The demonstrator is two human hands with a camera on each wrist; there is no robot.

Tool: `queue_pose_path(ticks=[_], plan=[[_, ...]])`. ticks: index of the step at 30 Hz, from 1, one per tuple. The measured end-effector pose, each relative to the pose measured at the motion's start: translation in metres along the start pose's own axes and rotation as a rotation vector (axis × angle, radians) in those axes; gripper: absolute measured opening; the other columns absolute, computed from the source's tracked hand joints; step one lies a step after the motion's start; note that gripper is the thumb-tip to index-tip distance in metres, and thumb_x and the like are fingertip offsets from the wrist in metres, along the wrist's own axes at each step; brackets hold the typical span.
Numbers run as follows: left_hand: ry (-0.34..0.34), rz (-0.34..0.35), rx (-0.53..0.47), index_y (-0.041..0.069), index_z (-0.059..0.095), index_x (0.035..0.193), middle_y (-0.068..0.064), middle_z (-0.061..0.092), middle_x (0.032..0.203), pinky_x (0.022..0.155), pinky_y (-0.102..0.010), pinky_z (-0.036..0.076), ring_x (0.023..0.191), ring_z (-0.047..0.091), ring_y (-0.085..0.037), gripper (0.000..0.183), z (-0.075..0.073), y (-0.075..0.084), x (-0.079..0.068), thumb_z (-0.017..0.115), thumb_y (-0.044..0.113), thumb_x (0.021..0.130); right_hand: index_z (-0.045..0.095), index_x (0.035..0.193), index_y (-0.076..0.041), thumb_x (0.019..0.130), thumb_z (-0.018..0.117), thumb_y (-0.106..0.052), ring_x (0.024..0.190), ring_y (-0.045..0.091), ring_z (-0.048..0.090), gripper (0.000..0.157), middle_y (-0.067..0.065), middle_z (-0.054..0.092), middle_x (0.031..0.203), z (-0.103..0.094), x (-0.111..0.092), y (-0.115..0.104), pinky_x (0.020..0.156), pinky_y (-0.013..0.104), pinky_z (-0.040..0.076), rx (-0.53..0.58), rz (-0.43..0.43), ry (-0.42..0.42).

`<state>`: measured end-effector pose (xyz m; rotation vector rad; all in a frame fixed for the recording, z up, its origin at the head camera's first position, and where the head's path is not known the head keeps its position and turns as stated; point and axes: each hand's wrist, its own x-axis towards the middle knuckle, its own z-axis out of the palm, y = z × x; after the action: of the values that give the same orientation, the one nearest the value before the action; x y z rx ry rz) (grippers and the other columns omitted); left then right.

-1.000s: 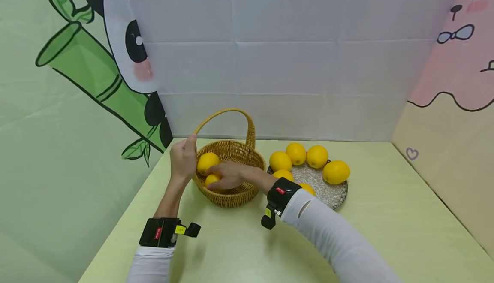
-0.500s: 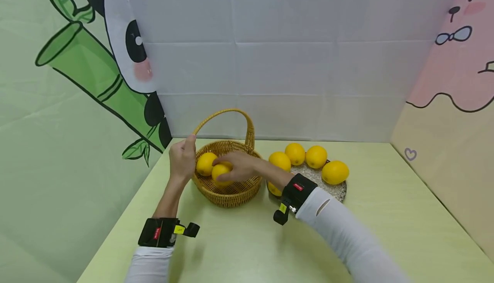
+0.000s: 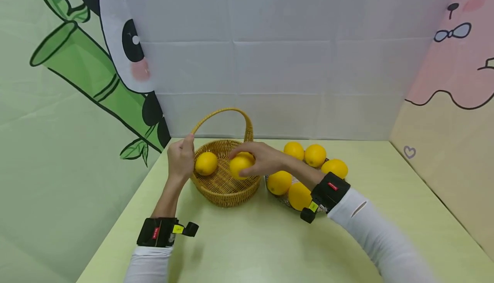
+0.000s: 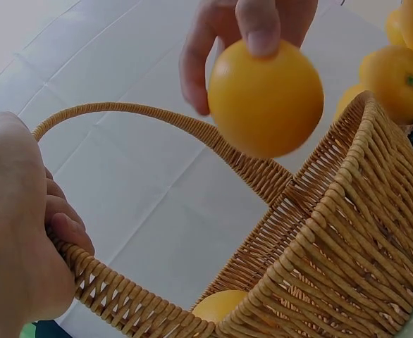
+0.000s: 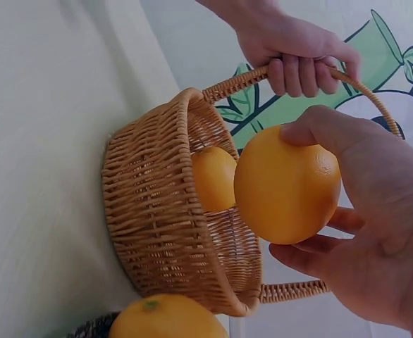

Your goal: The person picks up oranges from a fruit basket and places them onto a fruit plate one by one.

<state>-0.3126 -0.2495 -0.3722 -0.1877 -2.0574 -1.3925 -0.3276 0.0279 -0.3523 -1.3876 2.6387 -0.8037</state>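
My left hand grips one side of the arched handle of a brown wicker basket. Curved fingers and thumb of my right hand hold an orange over the right half of the basket. Both wrist views show this held orange raised above the basket's rim, beside the handle. Another orange lies inside the basket at its left; in the right wrist view that orange shows partly behind the rim.
Right of the basket, a speckled round plate bears several oranges, one orange at its front. My right forearm passes over the plate and hides part of it. A printed cloth wall stands behind the pale green table.
My right hand has lifted one orange from beside the other in the basket and carried it up and right, toward the plate side. My left hand has kept its grip on the handle.
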Motion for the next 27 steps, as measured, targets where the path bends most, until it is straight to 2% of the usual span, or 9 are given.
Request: queue_pose_path(ticks=[6,9,13,22,27], plan=[[-0.003,0.004,-0.011,0.014,0.036,0.050,0.009,0.030,0.043,0.038,-0.024,0.016,0.038,0.023,-0.010,0.064,0.002,0.000,-0.001,0.048,0.043,0.105,0.064,0.133,-0.023,0.087,0.077,-0.031,0.118,0.007,0.050,0.049,-0.011,0.056,0.136,-0.013,-0.027,0.005,0.092,0.036,0.051,0.028,-0.035,0.036],[-0.007,0.003,-0.017,0.013,0.036,0.051,0.010,0.029,0.043,0.038,-0.024,0.016,0.038,0.023,-0.010,0.064,0.003,-0.001,-0.001,0.047,0.045,0.106,0.065,0.131,-0.021,0.085,0.079,-0.027,0.116,0.011,0.051,0.048,-0.009,0.056,0.135,-0.020,-0.043,0.008,0.089,0.040,0.053,0.059,-0.041,0.060],[-0.004,0.006,-0.011,0.013,0.036,0.051,0.010,0.029,0.043,0.038,-0.024,0.016,0.038,0.023,-0.010,0.064,0.004,-0.001,-0.002,0.047,0.045,0.106,0.066,0.129,-0.020,0.083,0.080,-0.022,0.115,0.014,0.052,0.048,-0.006,0.056,0.134,-0.030,-0.066,0.014,0.087,0.040,0.054,0.071,-0.020,0.076],[0.012,0.009,-0.009,0.015,0.036,0.050,0.010,0.029,0.042,0.038,-0.024,0.015,0.038,0.022,-0.008,0.064,0.008,0.001,-0.006,0.048,0.043,0.106,0.063,0.131,-0.022,0.083,0.080,-0.015,0.118,0.012,0.052,0.051,-0.009,0.055,0.138,-0.051,-0.124,0.033,0.091,0.038,0.052,0.062,0.067,0.054],[0.005,0.010,-0.016,0.015,0.037,0.050,0.010,0.030,0.042,0.037,-0.024,0.016,0.037,0.024,-0.008,0.064,0.010,0.003,-0.004,0.048,0.043,0.106,0.064,0.129,-0.019,0.082,0.079,-0.008,0.119,0.015,0.051,0.050,-0.006,0.054,0.139,-0.062,-0.153,0.044,0.093,0.041,0.052,0.071,0.076,0.010]])
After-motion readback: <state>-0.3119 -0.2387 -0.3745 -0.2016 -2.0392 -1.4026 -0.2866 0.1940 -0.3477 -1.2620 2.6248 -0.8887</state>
